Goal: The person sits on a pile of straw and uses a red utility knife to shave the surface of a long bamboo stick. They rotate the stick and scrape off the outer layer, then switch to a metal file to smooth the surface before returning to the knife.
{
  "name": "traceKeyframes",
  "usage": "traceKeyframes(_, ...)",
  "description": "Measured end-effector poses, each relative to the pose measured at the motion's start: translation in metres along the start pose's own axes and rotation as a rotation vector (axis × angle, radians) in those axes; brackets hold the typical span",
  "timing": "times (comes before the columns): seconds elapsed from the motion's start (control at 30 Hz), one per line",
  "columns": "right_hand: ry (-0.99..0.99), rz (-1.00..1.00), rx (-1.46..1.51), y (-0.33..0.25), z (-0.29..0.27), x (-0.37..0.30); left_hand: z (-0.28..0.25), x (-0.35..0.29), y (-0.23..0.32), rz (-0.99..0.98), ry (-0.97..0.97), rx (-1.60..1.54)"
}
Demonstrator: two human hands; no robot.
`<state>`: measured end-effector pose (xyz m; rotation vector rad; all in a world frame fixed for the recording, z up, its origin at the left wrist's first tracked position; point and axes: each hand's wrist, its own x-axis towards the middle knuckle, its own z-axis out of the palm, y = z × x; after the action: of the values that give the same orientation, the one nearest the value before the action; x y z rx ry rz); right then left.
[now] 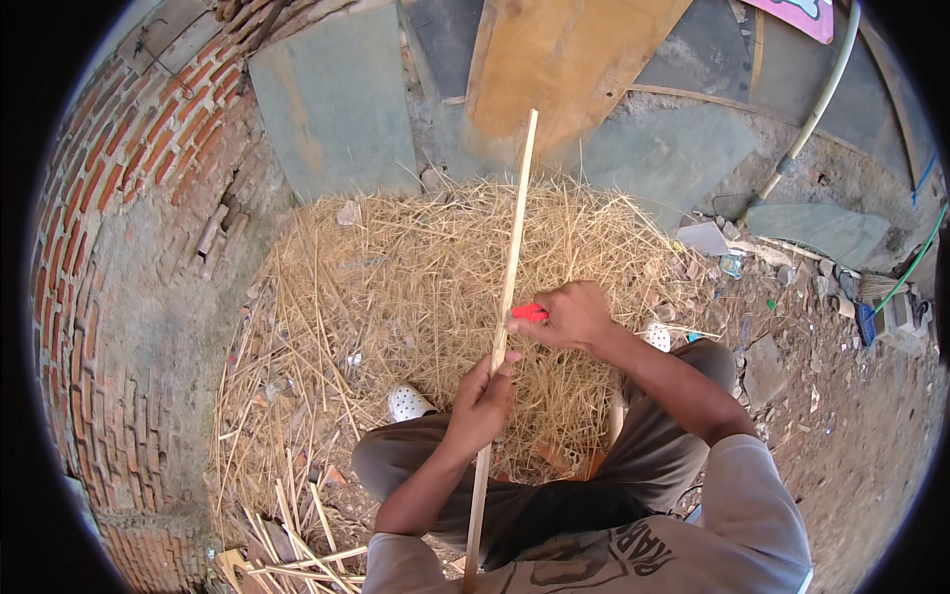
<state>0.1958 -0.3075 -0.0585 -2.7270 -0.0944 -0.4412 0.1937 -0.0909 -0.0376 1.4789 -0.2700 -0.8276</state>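
Observation:
A long, pale strip of wood or bamboo [519,208] runs upright through the middle of the view, from near my body to the far panels. My left hand [482,404] is closed around it at about mid-length, with the thumb along its side. Just above that grip, my right hand [574,313] is closed on a small tool with a red handle [529,312]. The red end lies against the strip's right side. The tool's blade or tip cannot be made out, and much of the handle is hidden in my fingers.
Straw-like shavings [416,257] cover the ground before me. Cut strips [307,554] lie at the lower left. A brick wall [99,297] rises on the left. Grey and brown panels [336,109] lean at the back, beside a pale pipe [819,104]. Rubble litters the right.

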Motion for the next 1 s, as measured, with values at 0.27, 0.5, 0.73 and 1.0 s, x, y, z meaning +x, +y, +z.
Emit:
traceKeyframes(0.27, 0.028, -0.012, -0.013, 0.008, -0.003, -0.004, 0.01, -0.014, -0.001, 0.069, 0.049, 0.309)
traceKeyframes(0.5, 0.175, -0.191, -0.053, 0.023, -0.005, -0.005, 0.008, -0.018, -0.001, 0.157, -0.012, 0.364)
traceKeyframes(0.73, 0.151, -0.017, -0.085, 0.047, -0.007, -0.004, 0.015, -0.059, -0.006, 0.13, -0.018, 0.302)
traceKeyframes(1.0, 0.027, 0.319, -0.102, 0.081, -0.02, 0.01, 0.029, -0.109, -0.011, 0.192, -0.026, 0.42)
